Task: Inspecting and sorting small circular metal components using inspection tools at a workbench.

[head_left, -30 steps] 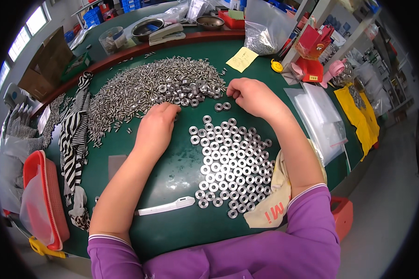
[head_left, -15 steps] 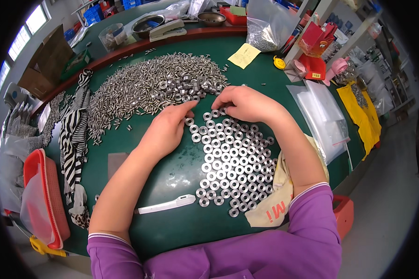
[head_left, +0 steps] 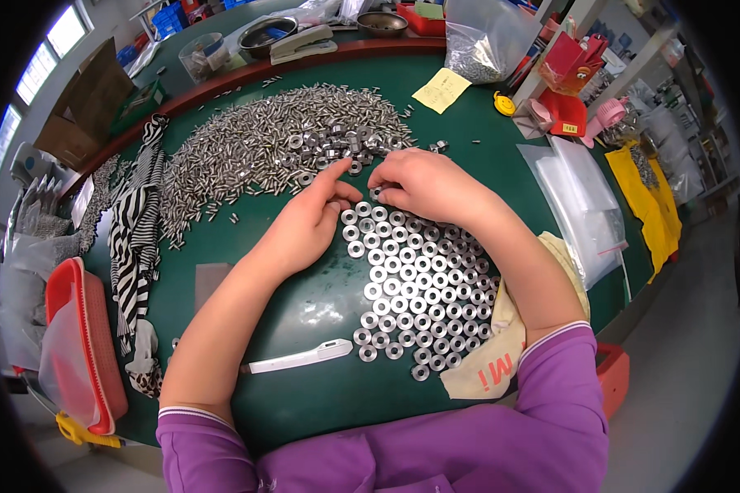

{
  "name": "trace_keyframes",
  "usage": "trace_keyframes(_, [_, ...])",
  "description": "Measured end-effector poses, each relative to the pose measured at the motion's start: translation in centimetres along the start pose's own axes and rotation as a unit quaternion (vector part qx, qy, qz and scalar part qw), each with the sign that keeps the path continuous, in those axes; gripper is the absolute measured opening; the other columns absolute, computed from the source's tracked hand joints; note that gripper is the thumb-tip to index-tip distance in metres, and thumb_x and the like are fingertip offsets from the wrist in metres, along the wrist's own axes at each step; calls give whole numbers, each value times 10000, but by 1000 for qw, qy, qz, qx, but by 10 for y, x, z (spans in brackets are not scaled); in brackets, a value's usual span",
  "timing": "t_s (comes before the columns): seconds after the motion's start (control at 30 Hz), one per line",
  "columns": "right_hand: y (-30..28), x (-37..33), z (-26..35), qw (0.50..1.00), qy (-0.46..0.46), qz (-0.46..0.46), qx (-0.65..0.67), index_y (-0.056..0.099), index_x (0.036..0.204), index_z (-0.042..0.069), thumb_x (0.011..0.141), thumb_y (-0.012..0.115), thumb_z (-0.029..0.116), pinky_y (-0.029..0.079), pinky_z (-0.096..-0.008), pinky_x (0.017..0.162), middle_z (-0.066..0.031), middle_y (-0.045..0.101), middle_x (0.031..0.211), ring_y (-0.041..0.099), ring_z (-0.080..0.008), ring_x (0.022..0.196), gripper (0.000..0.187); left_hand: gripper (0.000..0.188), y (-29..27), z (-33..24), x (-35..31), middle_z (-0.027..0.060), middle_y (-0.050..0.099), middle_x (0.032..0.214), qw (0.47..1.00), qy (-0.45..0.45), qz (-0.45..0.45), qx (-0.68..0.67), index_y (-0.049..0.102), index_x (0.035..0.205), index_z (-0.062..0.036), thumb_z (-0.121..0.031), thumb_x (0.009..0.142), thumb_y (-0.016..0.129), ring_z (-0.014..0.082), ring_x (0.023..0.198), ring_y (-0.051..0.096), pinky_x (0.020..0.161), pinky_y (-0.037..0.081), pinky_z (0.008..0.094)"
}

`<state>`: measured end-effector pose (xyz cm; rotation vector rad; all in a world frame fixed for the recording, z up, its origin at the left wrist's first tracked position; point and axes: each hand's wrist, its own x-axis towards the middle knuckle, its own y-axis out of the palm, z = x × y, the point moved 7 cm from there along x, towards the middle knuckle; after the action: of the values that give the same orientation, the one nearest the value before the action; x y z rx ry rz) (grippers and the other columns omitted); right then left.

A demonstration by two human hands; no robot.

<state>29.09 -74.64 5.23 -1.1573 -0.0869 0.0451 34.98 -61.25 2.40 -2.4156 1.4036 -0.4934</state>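
Small metal rings (head_left: 407, 287) lie flat in close rows on the green table (head_left: 300, 312). At their far edge, my right hand (head_left: 427, 185) is closed in a pinch, with a single ring (head_left: 376, 194) at its fingertips. My left hand (head_left: 308, 220) is just left of it, its index finger stretched out and the others loosely bent beside the row's outermost ring (head_left: 349, 217). It appears to hold nothing. Beyond both hands is a heap of loose rings (head_left: 337, 144) against a large pile of small metal pins (head_left: 247, 152). My right hand and forearm hide some of the laid-out rings.
A white pen-like cutter (head_left: 300, 357) lies near me. Striped cloth (head_left: 131, 238) and a red basket (head_left: 99, 353) are to the left. A cream cloth (head_left: 485, 370) sits under my right forearm, with clear plastic bags (head_left: 580, 214) farther right. A yellow note (head_left: 441, 89) lies beyond.
My left hand has come closer to my right, narrowing the gap between them. My right hand now pinches one ring just above the row. The whole view has shifted slightly.
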Motion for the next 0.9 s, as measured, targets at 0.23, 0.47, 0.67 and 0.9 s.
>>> trace_keyframes(0.23, [-26, -3, 37, 970, -159, -173, 62, 664, 994, 109, 802, 678, 167, 477, -383, 829, -57, 599, 949, 569, -272, 959, 201, 376, -17, -9, 1, 76, 618, 1087, 959, -90, -32, -265, 474, 1293, -5, -67, 933, 560, 136, 944, 605, 839, 499, 276])
trace_keyframes(0.47, [-41, -6, 36, 968, -115, -204, 87, 661, 989, 102, 801, 664, 154, 485, -392, 823, -79, 606, 960, 586, -279, 958, 194, 246, -28, -7, 0, 47, 645, 975, 957, -118, -37, -262, 582, 1128, -7, -80, 898, 630, 110, 840, 620, 744, 512, 246])
trace_keyframes(0.67, [-64, -15, -20, 994, 36, -101, 28, 697, 896, 94, 775, 649, 106, 511, -373, 763, -91, 657, 883, 635, -278, 850, 131, 151, -47, -4, -2, 11, 633, 892, 976, -116, -97, -158, 630, 1031, -18, -80, 894, 625, 74, 778, 596, 700, 495, 218])
trace_keyframes(0.9, [0, -12, 33, 993, -98, 66, 2, 744, 956, 183, 787, 624, 108, 498, -361, 824, -58, 614, 915, 596, -248, 926, 220, 148, -38, 8, -2, 12, 626, 849, 983, -134, -81, -98, 620, 1016, -9, -65, 879, 629, 73, 738, 588, 667, 493, 222])
